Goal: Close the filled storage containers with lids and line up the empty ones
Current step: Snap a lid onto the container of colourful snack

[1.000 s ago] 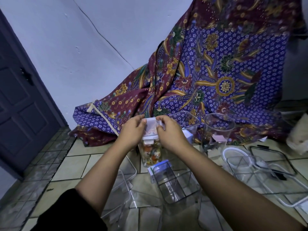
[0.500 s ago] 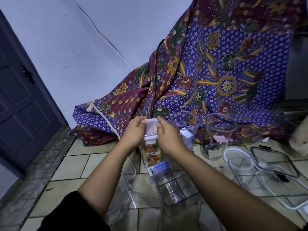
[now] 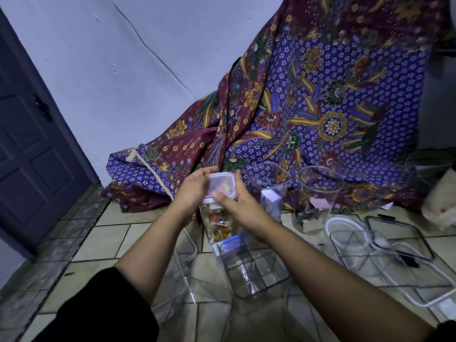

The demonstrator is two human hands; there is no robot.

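Lifted and tilted lid (image 3: 221,184) since earlier, off candy-filled container (image 3: 220,224). Pinched at edges by left hand (image 3: 192,191) and right hand (image 3: 240,204) fingers. Round jar (image 3: 314,201): paper scraps.

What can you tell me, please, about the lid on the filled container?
The lid is small, squarish with rounded corners, of clear, frosted-looking plastic. It sits tilted on top of the upright container of colourful pieces, seemingly not yet pressed flat. The left hand holds its left edge, the right hand its right and near edge.

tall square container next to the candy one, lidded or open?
Open. The tall square clear container shows a bare rim with no lid; a small white box sits inside.
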